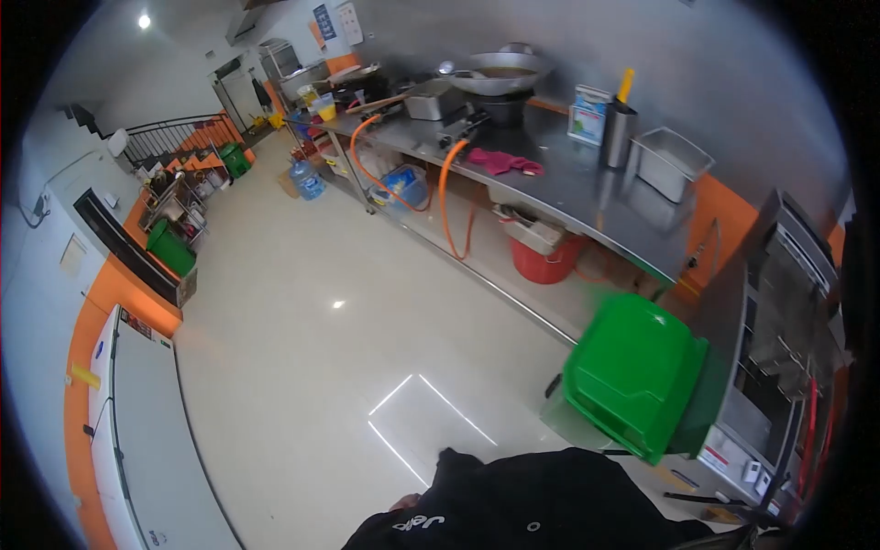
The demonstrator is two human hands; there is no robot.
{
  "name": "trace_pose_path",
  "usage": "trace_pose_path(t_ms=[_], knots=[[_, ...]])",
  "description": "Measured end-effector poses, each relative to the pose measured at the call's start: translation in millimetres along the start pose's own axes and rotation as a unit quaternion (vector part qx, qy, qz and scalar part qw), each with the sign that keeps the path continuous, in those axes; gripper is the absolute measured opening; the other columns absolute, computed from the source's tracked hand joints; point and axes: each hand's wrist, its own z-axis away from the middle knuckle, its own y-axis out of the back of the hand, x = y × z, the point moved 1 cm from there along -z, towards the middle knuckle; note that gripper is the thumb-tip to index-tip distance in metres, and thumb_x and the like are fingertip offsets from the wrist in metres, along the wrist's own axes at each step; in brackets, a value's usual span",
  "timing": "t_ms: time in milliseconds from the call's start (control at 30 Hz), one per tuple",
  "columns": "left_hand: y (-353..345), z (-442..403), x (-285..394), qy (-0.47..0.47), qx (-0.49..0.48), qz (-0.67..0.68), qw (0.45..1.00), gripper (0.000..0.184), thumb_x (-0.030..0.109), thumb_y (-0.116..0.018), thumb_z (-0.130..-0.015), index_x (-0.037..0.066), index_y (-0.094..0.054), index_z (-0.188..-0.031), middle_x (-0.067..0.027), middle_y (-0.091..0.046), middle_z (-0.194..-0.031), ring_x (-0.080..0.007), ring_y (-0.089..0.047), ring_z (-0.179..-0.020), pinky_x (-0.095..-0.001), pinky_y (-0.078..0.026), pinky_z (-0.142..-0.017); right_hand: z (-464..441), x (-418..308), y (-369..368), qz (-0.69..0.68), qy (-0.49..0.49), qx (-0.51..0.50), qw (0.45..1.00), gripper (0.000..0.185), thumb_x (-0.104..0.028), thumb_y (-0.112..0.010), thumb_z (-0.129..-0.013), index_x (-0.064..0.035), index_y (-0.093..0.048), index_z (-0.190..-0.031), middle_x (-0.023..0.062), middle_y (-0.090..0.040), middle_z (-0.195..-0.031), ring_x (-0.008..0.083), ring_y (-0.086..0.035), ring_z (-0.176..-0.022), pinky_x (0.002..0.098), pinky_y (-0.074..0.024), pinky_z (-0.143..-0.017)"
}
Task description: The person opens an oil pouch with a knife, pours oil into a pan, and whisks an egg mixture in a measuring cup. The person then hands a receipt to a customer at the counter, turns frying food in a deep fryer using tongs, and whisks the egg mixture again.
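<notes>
A small part of my left hand (pixel 404 502) shows at the bottom, beside my black jacket (pixel 550 500). Its fingers are mostly hidden, so I cannot tell what it holds, if anything. My right hand is out of view. Nearest to my body on the right stands a bin with a green lid (pixel 632 376), its lid down.
A long steel table (pixel 568 183) carries a wok (pixel 500 78), a pink cloth (pixel 504 162) and a metal pan (pixel 674 160). Beneath it sits a red bucket (pixel 543 261). A fryer (pixel 779 321) stands right, a white chest freezer (pixel 156 440) left. Shiny floor (pixel 312 367) lies between.
</notes>
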Motion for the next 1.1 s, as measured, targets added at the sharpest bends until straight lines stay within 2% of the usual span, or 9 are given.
trace_pose_path(t_ms=[133,167,200,600,700,767,833,1000,1100], knots=[[105.8,-19.4,100.0,0.088,0.024,0.068,0.993,0.037,0.036,-0.037,-0.088,0.016,-0.044,-0.119,-0.0032,-0.055,-0.112,-0.019,-0.055,-0.091,-0.0387,-0.042,-0.072,17.1,-116.1,-52.3,-0.055,-0.012,0.003,0.998,0.025,-0.029,-0.055,-0.082,-0.0054,-0.048,-0.085,0.0049,-0.047,-0.078,0.0167,-0.042,-0.068,0.0278,-0.0349,-0.064],[129.1,43.3,133.2,-0.252,0.013,-0.123,0.96,0.039,0.037,-0.039,-0.086,0.017,-0.043,-0.12,-0.0027,-0.055,-0.111,-0.0185,-0.055,-0.089,-0.0429,-0.04,-0.072,22.4,-148.0,-63.7,-0.063,-0.008,0.002,0.998,0.025,-0.03,-0.055,-0.082,-0.0056,-0.049,-0.083,0.0046,-0.047,-0.076,0.0165,-0.042,-0.067,0.0277,-0.0352,-0.063],[164.7,-10.6,169.6,-0.009,0.048,0.012,0.999,0.041,0.037,-0.04,-0.085,0.018,-0.042,-0.121,-0.0019,-0.056,-0.111,-0.0193,-0.055,-0.092,-0.0455,-0.039,-0.074,27.5,-172.9,-75.6,-0.075,-0.006,0.005,0.997,0.025,-0.03,-0.054,-0.082,-0.0058,-0.049,-0.082,0.0043,-0.048,-0.075,0.0164,-0.042,-0.065,0.0277,-0.0355,-0.062],[390.9,-59.2,540.8,-0.354,0.171,0.021,0.919,0.03,0.027,-0.041,-0.087,0.008,-0.051,-0.109,-0.0065,-0.061,-0.094,-0.0164,-0.057,-0.079,-0.0273,-0.045,-0.065,234.0,-380.3,-209.2,-0.233,-0.133,-0.28,0.922,0.024,-0.018,-0.048,-0.083,-0.0005,-0.053,-0.098,0.0096,-0.053,-0.098,0.0198,-0.05,-0.092,0.0296,-0.0352,-0.087],[483.0,-103.2,467.0,-0.195,0.282,-0.021,0.939,0.034,0.03,-0.042,-0.087,0.003,-0.054,-0.105,-0.0101,-0.061,-0.087,-0.0189,-0.058,-0.072,-0.0324,-0.047,-0.064,323.9,-542.3,-297.2,-0.495,-0.347,-0.47,0.643,0.027,-0.022,-0.055,-0.074,-0.0034,-0.053,-0.093,0.0071,-0.051,-0.094,0.0171,-0.049,-0.087,0.0272,-0.0378,-0.08],[522.0,-65.6,386.4,-0.37,0.368,-0.462,0.717,0.038,0.034,-0.04,-0.087,0.001,-0.055,-0.098,-0.0157,-0.062,-0.086,-0.0237,-0.059,-0.071,-0.0405,-0.046,-0.066,410.0,-656.2,-335.6,-0.536,-0.368,-0.598,0.469,0.027,-0.021,-0.06,-0.068,-0.0036,-0.054,-0.088,0.0022,-0.051,-0.086,0.0109,-0.047,-0.076,0.0225,-0.0355,-0.064],[550.7,-41.2,338.0,-0.254,0.369,-0.375,0.812,0.038,0.034,-0.041,-0.086,0.001,-0.055,-0.099,-0.0164,-0.061,-0.088,-0.025,-0.058,-0.074,-0.041,-0.045,-0.068,445.0,-820.7,-363.4,-0.532,-0.345,-0.752,0.18,0.022,-0.011,-0.059,-0.072,-0.0001,-0.059,-0.092,0.0047,-0.06,-0.087,0.0114,-0.053,-0.079,0.0252,-0.0415,-0.07],[569.0,4.8,387.1,-0.054,0.455,-0.06,0.887,0.038,0.034,-0.042,-0.086,0.003,-0.055,-0.101,-0.018,-0.06,-0.091,-0.0283,-0.056,-0.083,-0.0422,-0.043,-0.074,626.0,-1073.8,-315.7,-0.409,0.179,-0.895,-0.023,0.026,-0.024,-0.045,-0.084,-0.0162,-0.065,-0.097,0.0058,-0.058,-0.061,0.0128,-0.05,-0.054,0.0278,-0.0421,-0.054],[586.4,-0.8,474.9,-0.057,0.488,-0.098,0.866,0.038,0.034,-0.043,-0.085,0.003,-0.055,-0.103,-0.019,-0.06,-0.094,-0.0302,-0.055,-0.087,-0.043,-0.042,-0.078,730.5,-1152.7,-260.1,-0.417,0.187,-0.872,-0.174,0.03,-0.021,-0.043,-0.084,-0.0169,-0.058,-0.11,0.0064,-0.059,-0.061,0.0137,-0.051,-0.057,0.0284,-0.0426,-0.054]])
